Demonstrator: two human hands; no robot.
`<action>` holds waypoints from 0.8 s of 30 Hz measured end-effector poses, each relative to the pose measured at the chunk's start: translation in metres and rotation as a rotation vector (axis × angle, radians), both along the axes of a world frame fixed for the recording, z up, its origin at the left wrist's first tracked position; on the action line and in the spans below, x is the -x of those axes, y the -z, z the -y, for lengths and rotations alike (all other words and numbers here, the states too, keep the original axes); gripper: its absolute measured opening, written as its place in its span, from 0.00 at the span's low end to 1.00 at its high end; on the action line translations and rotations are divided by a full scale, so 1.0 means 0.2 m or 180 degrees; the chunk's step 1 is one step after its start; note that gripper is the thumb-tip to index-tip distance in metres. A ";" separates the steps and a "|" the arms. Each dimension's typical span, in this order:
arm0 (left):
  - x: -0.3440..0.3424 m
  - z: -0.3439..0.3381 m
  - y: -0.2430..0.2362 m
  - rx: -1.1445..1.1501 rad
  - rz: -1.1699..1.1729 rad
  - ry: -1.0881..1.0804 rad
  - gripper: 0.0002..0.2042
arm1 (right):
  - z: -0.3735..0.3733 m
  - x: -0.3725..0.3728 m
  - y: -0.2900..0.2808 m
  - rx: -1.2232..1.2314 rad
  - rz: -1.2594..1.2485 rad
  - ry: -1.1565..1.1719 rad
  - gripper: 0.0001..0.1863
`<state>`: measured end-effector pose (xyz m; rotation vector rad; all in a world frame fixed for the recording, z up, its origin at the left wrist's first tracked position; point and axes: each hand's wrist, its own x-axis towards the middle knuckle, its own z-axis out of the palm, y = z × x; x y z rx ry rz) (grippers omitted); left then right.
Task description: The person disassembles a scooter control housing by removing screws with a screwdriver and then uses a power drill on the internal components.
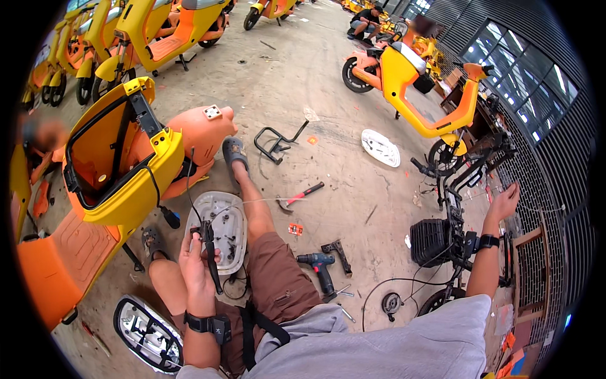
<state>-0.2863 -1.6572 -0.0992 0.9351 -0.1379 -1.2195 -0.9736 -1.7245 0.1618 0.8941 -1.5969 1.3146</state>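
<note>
My left hand point(197, 268) is closed around a black brake lever point(211, 256), held above a white seat pan point(237, 221) with small parts in it. A thin pale cable point(252, 201) runs from the lever's mount toward the right. My right hand point(503, 205), stretched far out to the right, has its fingers pinched together. Past them a thin cable end point(543, 208) sticks out; the stretch between the hands is hard to follow. The yellow and orange scooter point(142, 199), its seat compartment uncovered, stands at my left.
Around my legs lie a hammer point(303, 196), a cordless drill point(320, 271), a black bracket point(338, 256) and a bent metal frame point(271, 148). A stripped black scooter frame point(451, 215) stands at the right. Another scooter point(404, 88) is farther back, near a crouching person point(366, 25).
</note>
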 end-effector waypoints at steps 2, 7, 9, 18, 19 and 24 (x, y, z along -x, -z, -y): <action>-0.01 -0.01 -0.02 -0.0010 0.0031 -0.0076 0.14 | 0.09 -0.14 -0.04 -0.0309 -0.0354 -0.0183 0.19; -0.04 -0.04 -0.05 0.0038 0.0368 -0.0210 0.16 | 0.35 -0.19 0.23 -0.1799 -0.0901 -0.0745 0.16; -0.05 -0.05 -0.05 0.0039 0.0430 -0.0259 0.16 | 0.47 -0.15 0.49 -0.2192 0.0060 -0.0878 0.16; 0.05 0.06 -0.05 -0.0192 0.0424 -0.0194 0.17 | 1.38 -0.16 1.14 -0.2491 0.1419 -0.2026 0.43; 0.05 0.09 -0.06 -0.0195 0.0548 -0.0230 0.17 | 1.45 -0.42 1.30 -0.2619 0.1629 -0.1991 0.43; -0.03 0.22 -0.17 -0.0209 0.1330 -0.0115 0.19 | 0.80 -1.87 1.28 -0.2303 0.4473 -0.4313 0.39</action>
